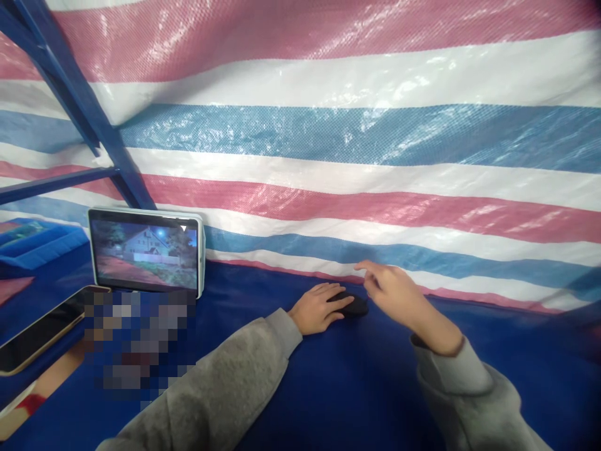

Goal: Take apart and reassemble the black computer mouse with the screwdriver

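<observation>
My left hand (319, 308) rests over a black computer mouse (355, 305) on the blue table surface. Its fingers and thumb lie along the mouse and cover part of it. To the right, my right hand (393, 293) is raised above the table, close to the mouse. Its index finger points left while the other fingers curl in, and nothing shows in it. Grey sleeves (225, 382) reach to both wrists.
A tablet (145, 250) showing a house at night stands at left. Another person's forearm with a red wristband (32, 404) lies below a phone (42, 329). Blue trays (47, 244) sit at far left. Behind are a striped tarp (328, 131) and blue metal frame (84, 94).
</observation>
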{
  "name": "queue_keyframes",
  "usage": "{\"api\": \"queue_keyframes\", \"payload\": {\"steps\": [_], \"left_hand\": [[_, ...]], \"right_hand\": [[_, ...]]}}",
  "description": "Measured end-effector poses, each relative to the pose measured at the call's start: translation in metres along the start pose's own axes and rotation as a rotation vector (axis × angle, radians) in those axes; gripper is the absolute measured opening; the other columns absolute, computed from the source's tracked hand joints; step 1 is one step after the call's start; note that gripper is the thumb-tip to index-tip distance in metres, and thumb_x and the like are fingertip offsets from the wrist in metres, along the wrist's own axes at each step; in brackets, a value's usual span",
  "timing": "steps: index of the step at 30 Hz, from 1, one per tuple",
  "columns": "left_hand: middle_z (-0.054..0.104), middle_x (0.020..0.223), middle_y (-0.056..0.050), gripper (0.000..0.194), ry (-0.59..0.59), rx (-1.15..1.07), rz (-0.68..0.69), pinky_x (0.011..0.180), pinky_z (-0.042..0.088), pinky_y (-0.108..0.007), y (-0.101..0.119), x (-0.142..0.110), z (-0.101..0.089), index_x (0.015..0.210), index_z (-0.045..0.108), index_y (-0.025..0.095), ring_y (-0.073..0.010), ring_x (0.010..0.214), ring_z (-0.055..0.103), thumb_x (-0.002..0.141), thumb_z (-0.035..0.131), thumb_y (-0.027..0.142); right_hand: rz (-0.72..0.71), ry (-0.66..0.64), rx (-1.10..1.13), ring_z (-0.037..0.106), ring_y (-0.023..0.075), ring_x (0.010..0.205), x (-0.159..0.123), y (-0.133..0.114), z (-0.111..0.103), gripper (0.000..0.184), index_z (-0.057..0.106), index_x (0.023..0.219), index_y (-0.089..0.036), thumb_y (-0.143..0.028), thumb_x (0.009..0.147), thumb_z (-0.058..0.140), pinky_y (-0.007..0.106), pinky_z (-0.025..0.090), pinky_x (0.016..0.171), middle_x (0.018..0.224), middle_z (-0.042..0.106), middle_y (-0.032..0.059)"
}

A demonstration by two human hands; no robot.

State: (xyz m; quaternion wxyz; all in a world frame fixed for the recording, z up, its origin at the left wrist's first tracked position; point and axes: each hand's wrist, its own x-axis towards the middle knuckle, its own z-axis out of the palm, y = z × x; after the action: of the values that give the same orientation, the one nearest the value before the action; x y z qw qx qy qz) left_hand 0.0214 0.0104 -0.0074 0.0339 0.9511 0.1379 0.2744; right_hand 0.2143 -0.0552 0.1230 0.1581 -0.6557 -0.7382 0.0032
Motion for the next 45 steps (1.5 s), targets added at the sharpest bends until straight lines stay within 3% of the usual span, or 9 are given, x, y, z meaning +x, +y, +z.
{"api": "queue_keyframes", "payload": {"steps": [4, 8, 14, 19, 25, 29, 36, 41, 45], "left_hand": [[0.05, 0.141, -0.01, 0.043, -0.012, -0.009, -0.017, 0.113, 0.035, -0.043, 0.0, 0.0, -0.001, 0.139, 0.048, 0.023, -0.0236, 0.131, 0.046, 0.1, 0.042, 0.041], [0.05, 0.141, -0.009, 0.043, -0.011, -0.01, -0.019, 0.113, 0.035, -0.043, 0.0, 0.0, 0.0, 0.139, 0.047, 0.023, -0.0236, 0.132, 0.045, 0.1, 0.042, 0.04], [0.05, 0.141, -0.01, 0.044, -0.012, -0.009, -0.018, 0.113, 0.035, -0.043, -0.001, -0.001, 0.001, 0.139, 0.047, 0.023, -0.0239, 0.132, 0.046, 0.099, 0.043, 0.041], [0.05, 0.141, -0.01, 0.043, -0.005, -0.01, -0.021, 0.113, 0.035, -0.043, -0.001, 0.0, 0.002, 0.139, 0.048, 0.023, -0.0235, 0.131, 0.046, 0.099, 0.043, 0.041], [0.051, 0.14, -0.009, 0.043, -0.001, -0.024, -0.026, 0.112, 0.036, -0.043, 0.001, 0.0, 0.0, 0.138, 0.049, 0.023, -0.0234, 0.131, 0.046, 0.1, 0.041, 0.041], [0.05, 0.141, -0.009, 0.043, -0.01, -0.025, -0.031, 0.113, 0.035, -0.043, 0.0, 0.0, 0.0, 0.139, 0.047, 0.024, -0.0231, 0.131, 0.046, 0.099, 0.043, 0.041], [0.05, 0.141, -0.01, 0.043, -0.01, -0.018, -0.016, 0.113, 0.034, -0.043, 0.0, 0.0, 0.0, 0.138, 0.048, 0.022, -0.0237, 0.132, 0.045, 0.099, 0.043, 0.04], [0.05, 0.141, -0.01, 0.043, -0.011, -0.023, -0.027, 0.112, 0.036, -0.043, 0.0, 0.0, 0.0, 0.139, 0.047, 0.023, -0.0231, 0.132, 0.045, 0.099, 0.043, 0.04], [0.049, 0.142, -0.01, 0.044, -0.013, -0.004, -0.012, 0.113, 0.035, -0.043, -0.001, 0.0, 0.001, 0.14, 0.047, 0.023, -0.0239, 0.132, 0.045, 0.1, 0.042, 0.041]], "right_hand": [[0.109, 0.069, -0.049, 0.067, 0.0217, 0.073, 0.001, 0.006, 0.002, 0.036, 0.063, 0.115, -0.016, -0.021, 0.091, 0.038, 0.03, 0.043, 0.069, 0.081, 0.073, 0.0077], [0.008, 0.068, -0.054, 0.067, 0.0198, 0.081, 0.001, 0.005, 0.002, 0.038, 0.063, 0.116, -0.02, -0.013, 0.084, 0.043, 0.029, 0.043, 0.072, 0.101, 0.071, 0.0069], [0.109, 0.063, -0.122, 0.066, 0.0218, 0.076, -0.001, 0.003, 0.0, 0.036, 0.063, 0.115, -0.019, -0.017, 0.088, 0.039, 0.031, 0.043, 0.068, 0.09, 0.073, 0.0075], [-0.015, 0.056, -0.07, 0.066, 0.0186, 0.081, -0.002, 0.002, 0.001, 0.038, 0.063, 0.112, -0.021, -0.011, 0.081, 0.044, 0.028, 0.044, 0.074, 0.106, 0.069, 0.0063], [0.048, 0.05, -0.086, 0.066, 0.0209, 0.085, 0.0, 0.002, 0.003, 0.033, 0.064, 0.109, -0.02, -0.019, 0.091, 0.037, 0.03, 0.043, 0.073, 0.097, 0.072, 0.007], [0.069, 0.093, -0.164, 0.066, 0.0204, 0.083, -0.001, 0.007, 0.001, 0.035, 0.064, 0.112, -0.019, -0.013, 0.087, 0.04, 0.029, 0.042, 0.071, 0.104, 0.07, 0.0085], [0.05, 0.026, -0.092, 0.066, 0.0199, 0.079, -0.001, -0.004, -0.001, 0.034, 0.065, 0.111, -0.019, -0.016, 0.09, 0.037, 0.029, 0.042, 0.069, 0.093, 0.071, 0.0074], [0.067, 0.049, -0.122, 0.065, 0.0196, 0.082, -0.003, -0.005, -0.004, 0.043, 0.063, 0.115, -0.02, -0.006, 0.081, 0.041, 0.029, 0.042, 0.07, 0.103, 0.069, 0.0076], [0.085, 0.034, -0.14, 0.065, 0.0194, 0.075, -0.003, -0.006, -0.004, 0.036, 0.064, 0.111, -0.02, -0.013, 0.084, 0.042, 0.029, 0.04, 0.066, 0.094, 0.071, 0.0062]]}}
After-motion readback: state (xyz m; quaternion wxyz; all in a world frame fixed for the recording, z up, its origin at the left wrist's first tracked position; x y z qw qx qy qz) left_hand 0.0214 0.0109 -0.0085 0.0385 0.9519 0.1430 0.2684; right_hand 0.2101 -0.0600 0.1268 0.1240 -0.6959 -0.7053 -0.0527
